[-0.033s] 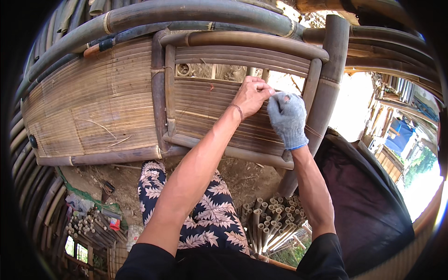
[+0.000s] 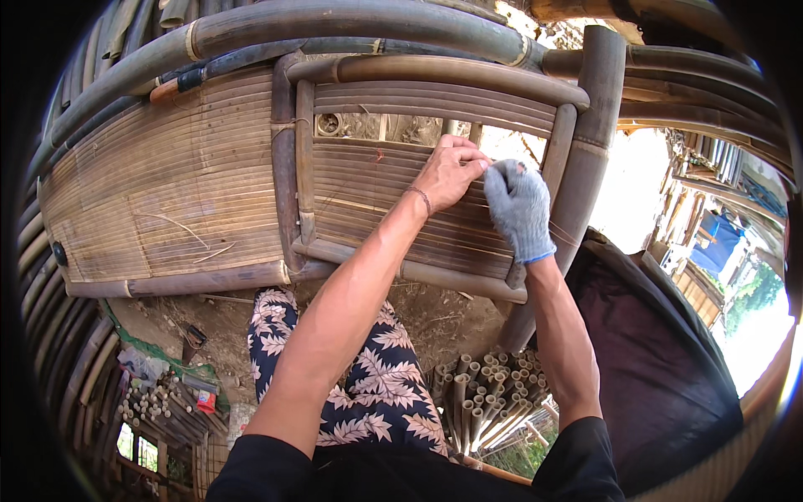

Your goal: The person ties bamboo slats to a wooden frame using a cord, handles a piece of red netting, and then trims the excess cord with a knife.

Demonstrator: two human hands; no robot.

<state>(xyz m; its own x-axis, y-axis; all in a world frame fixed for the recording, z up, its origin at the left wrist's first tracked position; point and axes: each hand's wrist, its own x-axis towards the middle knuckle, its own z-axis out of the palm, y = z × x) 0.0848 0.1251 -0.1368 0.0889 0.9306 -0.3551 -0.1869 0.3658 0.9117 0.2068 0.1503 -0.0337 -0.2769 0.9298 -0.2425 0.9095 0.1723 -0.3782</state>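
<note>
In front of me lies a small bamboo frame point(image 2: 427, 70) filled with slats. A lengthwise gap splits its slat panel point(image 2: 360, 180). My left hand point(image 2: 453, 171), bare with a thin bracelet at the wrist, is over the panel near its right end. Its thumb and forefinger are pinched together on something too small to make out. Close beside it on the right is my right hand point(image 2: 519, 205) in a grey knitted glove, its fingers curled; what they hold is hidden. A thin strand point(image 2: 565, 237) shows just right of the glove's cuff.
A larger slatted bamboo panel point(image 2: 167, 180) extends left, with an orange-handled tool point(image 2: 174, 89) at its far edge. A thick bamboo post point(image 2: 585, 159) stands at right. Bundled bamboo tubes point(image 2: 481, 393) are below, beside a dark cloth-covered shape point(image 2: 652, 360).
My gloved right hand has shifted slightly to the right, away from my left fingertips. The left hand has drawn back very slightly to the left.
</note>
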